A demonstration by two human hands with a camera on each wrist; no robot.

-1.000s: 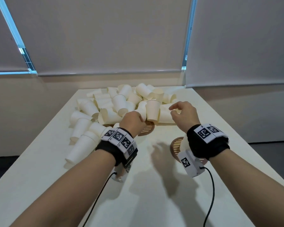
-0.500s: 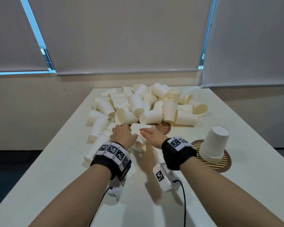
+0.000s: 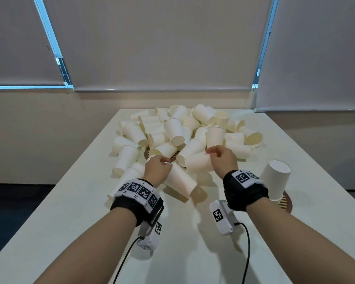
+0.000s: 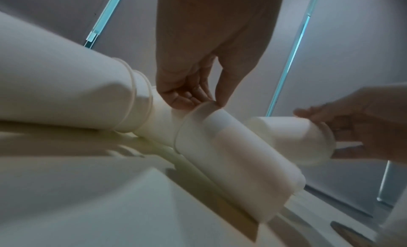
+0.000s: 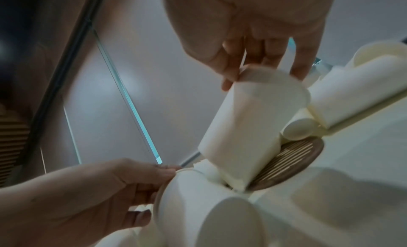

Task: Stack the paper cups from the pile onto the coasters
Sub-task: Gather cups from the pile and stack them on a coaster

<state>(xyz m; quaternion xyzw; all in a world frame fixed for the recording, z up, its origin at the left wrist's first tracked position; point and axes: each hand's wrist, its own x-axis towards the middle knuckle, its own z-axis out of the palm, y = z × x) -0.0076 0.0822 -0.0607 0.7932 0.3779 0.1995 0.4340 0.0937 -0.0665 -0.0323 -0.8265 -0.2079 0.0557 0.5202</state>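
At frame centre, each hand pinches a paper cup by its end: left hand (image 3: 157,168) fingers clamped on one cup's rim (image 3: 180,181), right hand (image 3: 221,158) on another's base (image 3: 199,162), likely to lift both clear of the pile (image 3: 184,128).

Head view evenly lit, soft shadows under forearms on table (image 3: 90,232), wide-angle bending at edges, wrist views dim, grainy, cups motion-blurred
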